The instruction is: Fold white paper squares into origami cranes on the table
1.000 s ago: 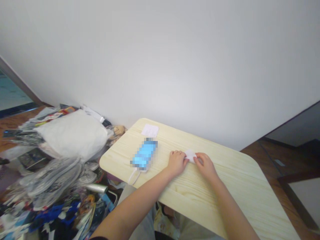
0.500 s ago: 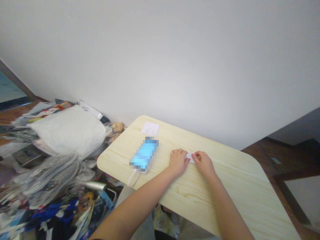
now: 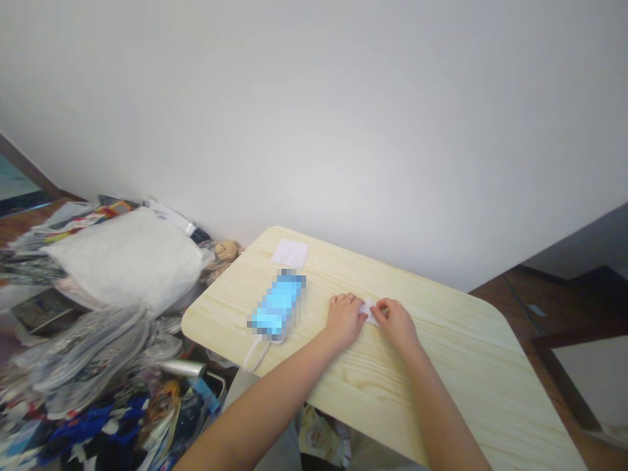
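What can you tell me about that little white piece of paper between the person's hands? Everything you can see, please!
The white piece of paper is small, thin-looking and pale. It is at the tabletop, with the left hand at its left side and the right hand at its right, fingers of both touching it. The fingers cover part of it, so its full outline is hidden. It is too small in view to tell whether it is folded or bears any print.

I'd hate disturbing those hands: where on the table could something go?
The table is barest from right hand to right edge; a smaller bare strip separates left hand and blurred device. It's crowded where both hands touch a white piece, and around device, cable and printed sheet.
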`<state>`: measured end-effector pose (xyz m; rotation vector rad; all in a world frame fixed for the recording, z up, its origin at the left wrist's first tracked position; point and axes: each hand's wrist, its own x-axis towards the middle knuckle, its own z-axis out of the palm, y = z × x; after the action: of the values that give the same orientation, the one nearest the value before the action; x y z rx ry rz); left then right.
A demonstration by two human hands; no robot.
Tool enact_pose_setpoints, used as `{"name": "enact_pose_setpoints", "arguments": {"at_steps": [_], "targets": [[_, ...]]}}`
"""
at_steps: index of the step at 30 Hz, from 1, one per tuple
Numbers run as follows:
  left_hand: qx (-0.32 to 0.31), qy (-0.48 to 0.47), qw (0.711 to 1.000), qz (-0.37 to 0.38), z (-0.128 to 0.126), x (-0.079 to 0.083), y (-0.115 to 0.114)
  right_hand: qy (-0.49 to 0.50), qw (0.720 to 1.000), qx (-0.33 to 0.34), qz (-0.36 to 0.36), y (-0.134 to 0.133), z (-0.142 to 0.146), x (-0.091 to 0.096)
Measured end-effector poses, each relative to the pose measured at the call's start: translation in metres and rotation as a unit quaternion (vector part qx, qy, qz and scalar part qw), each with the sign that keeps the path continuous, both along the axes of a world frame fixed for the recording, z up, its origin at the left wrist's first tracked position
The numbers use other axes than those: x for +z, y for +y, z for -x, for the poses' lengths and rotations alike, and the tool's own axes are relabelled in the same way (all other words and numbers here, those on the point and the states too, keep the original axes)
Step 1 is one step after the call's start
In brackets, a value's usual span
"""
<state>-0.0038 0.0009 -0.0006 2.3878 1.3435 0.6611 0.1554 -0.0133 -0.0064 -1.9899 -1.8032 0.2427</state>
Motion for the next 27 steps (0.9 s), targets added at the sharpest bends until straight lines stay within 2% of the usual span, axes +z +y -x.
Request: {"name": "enact_pose_setpoints", "arguments": {"at_steps": [8, 11, 15, 20, 24, 27], "targets": [[-0.019, -0.046, 0.998, 0.040, 0.004, -0.001, 0.002, 0.113, 0.993, -0.007, -0.017, -0.001, -0.002, -0.003], [-0.010, -0.109, 0.993, 0.050, 0.007, -0.002, 0.005, 0.163, 0.986, 0.001, -0.044, -0.003, -0.002, -0.001], [-0.012, -0.216, 0.972, 0.092, 0.011, -0.007, 0.012, 0.252, 0.965, 0.020, -0.068, -0.005, 0.000, 0.004], [-0.030, -0.205, 0.976, 0.074, 0.015, -0.007, 0.016, 0.304, 0.944, 0.046, -0.120, -0.008, 0.003, 0.011], [-0.068, -0.241, 0.961, 0.116, 0.017, -0.005, 0.016, 0.376, 0.921, 0.032, -0.095, -0.007, 0.003, 0.012], [-0.070, -0.280, 0.948, 0.137, 0.017, -0.005, 0.017, 0.411, 0.910, 0.026, -0.053, -0.007, 0.003, 0.011]]}}
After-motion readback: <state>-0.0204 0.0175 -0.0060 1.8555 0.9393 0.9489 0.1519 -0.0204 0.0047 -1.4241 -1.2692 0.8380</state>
